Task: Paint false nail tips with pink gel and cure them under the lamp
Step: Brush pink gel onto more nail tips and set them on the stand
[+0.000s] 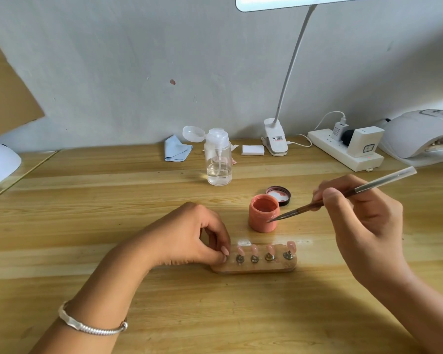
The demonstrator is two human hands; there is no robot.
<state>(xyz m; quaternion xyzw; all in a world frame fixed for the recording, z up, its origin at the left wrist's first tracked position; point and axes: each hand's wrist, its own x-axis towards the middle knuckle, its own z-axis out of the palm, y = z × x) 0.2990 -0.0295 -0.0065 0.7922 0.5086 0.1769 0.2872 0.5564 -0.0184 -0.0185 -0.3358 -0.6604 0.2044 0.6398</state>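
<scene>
Pinching a brush [317, 204] between curled thumb and fingers of the right hand [363, 218], bristle tip level with the near wall of the pot of pink gel [263, 213]; contact unclear. Just in front of the pot, a wooden stand [253, 268] with four pink nail tips [254, 249] upright on pegs, its left end pinched by the curled fingers of the left hand [189, 233]. Behind the pot, its lid [278, 194]; far right of the pot, the curing lamp [420, 134]. Risks: an overloaded brush dripping gel onto the table [113, 200]; wet tips smearing if the stand tilts on the way to the lamp.
</scene>
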